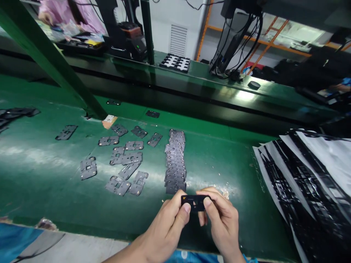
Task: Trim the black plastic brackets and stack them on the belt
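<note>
A small black plastic plate with cut-outs and a gold mark at its left end is held level over the green table's near edge. My left hand pinches its left end, thumb on the near face. At the other end, my right hand grips it between thumb and fingers; some fingertips are hidden behind it. Just beyond my hands, an overlapping column of similar dark plates runs away from me. To the left, several loose plates lie scattered, some overlapping.
Stacked white-backed sheets with black parts cover the right side. Tiny pale bits lie near my right hand. A green post rises at left. Behind run a dark conveyor rail and a tray. A person in pink works far left.
</note>
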Demonstrator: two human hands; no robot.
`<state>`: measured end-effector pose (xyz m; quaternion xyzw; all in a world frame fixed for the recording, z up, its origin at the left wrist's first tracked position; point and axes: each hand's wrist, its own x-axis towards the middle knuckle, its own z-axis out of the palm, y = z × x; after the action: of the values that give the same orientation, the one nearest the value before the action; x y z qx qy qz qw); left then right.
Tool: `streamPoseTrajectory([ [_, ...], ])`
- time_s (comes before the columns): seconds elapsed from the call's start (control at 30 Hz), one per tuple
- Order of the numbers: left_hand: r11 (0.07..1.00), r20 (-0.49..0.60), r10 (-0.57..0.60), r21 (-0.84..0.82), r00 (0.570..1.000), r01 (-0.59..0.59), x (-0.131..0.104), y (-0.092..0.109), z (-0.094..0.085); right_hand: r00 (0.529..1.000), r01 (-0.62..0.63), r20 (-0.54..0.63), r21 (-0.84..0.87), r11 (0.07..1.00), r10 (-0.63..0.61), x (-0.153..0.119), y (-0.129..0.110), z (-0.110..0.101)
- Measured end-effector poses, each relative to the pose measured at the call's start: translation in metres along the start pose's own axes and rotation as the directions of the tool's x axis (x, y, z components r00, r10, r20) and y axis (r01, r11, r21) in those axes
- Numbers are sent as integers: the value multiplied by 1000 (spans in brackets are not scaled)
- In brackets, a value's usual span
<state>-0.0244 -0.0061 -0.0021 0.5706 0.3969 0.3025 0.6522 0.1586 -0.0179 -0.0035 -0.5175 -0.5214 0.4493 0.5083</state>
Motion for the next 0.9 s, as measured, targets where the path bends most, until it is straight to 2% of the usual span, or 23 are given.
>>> streamPoseTrajectory([
  [0.17, 995, 11, -14, 98, 1000, 12, -2, 4, -2, 1000, 2, -23, -7, 1000, -2, -1, 1, 3],
  [0.33, 982, 7, -66, 175, 998, 63, -5, 1, -2, 992, -52, -116, -27, 998, 49, -3, 3, 8],
  [0.4, 986, -5, -77, 148, 997, 77, -5, -1, -1, 988, -100, -122, 0, 995, 99, -4, 6, 8],
  [0.53, 997, -64, -54, 55, 996, 57, -2, -5, 0, 987, -153, -50, 33, 988, 154, -7, 13, 5],
  [0.6, 999, -109, -28, 24, 994, 30, 0, -6, 1, 990, -136, -19, 13, 991, 137, -7, 12, 5],
  [0.73, 999, -191, 23, -21, 981, -27, 4, -9, 3, 995, -100, -27, -48, 994, 99, -8, 6, 7],
  [0.9, 997, -176, 54, -45, 983, -63, 5, -11, 4, 996, -81, -46, -71, 994, 78, -7, 2, 12],
])
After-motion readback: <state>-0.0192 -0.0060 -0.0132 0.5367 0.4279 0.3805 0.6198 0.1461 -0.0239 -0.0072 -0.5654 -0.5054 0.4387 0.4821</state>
